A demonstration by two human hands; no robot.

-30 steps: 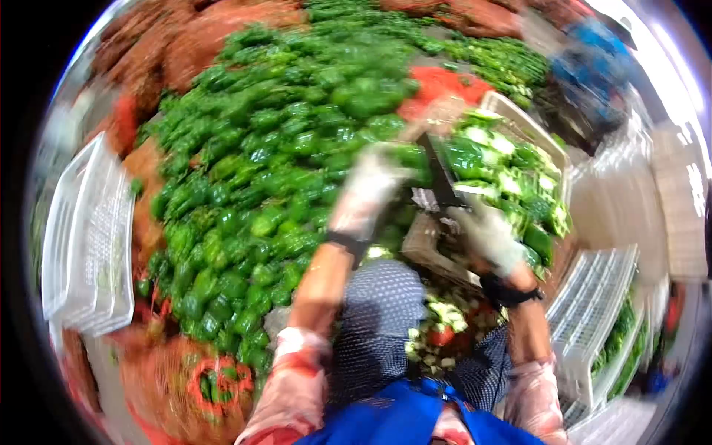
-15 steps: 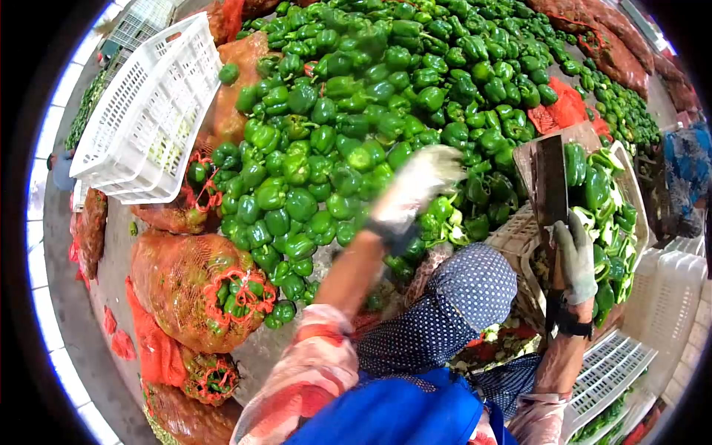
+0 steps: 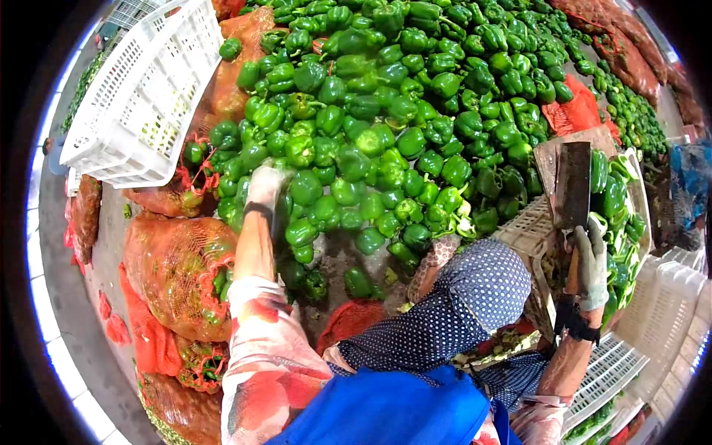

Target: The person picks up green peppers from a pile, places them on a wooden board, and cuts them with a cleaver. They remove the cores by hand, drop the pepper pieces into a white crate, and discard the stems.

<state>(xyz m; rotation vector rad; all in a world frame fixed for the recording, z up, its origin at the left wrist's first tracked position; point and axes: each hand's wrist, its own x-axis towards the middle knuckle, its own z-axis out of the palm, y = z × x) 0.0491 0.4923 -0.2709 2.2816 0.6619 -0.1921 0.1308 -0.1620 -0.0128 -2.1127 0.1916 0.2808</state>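
My left hand [image 3: 265, 187], in a pale glove, reaches into the near left part of a large heap of green bell peppers [image 3: 305, 187]. Its fingers are blurred against the peppers, and I cannot tell whether they grip one. On the right, my right hand [image 3: 591, 263], gloved too, is closed around the handle of a cleaver [image 3: 572, 185]. The broad dark blade points away from me, over a wooden board [image 3: 546, 165]. Right beside the blade stands a crate [image 3: 644, 215] full of peppers, several of them cut open.
A white plastic crate [image 3: 141, 104] stands at the upper left. Orange mesh sacks [image 3: 178, 274] of peppers lie along the left. My knee in dotted cloth [image 3: 486, 278] is in front of me. More pale crates [image 3: 660, 300] stand at the lower right.
My left hand has swung left across the pepper heap, from its middle to its near left part. My right hand stays on the cleaver; the whole view has shifted slightly.
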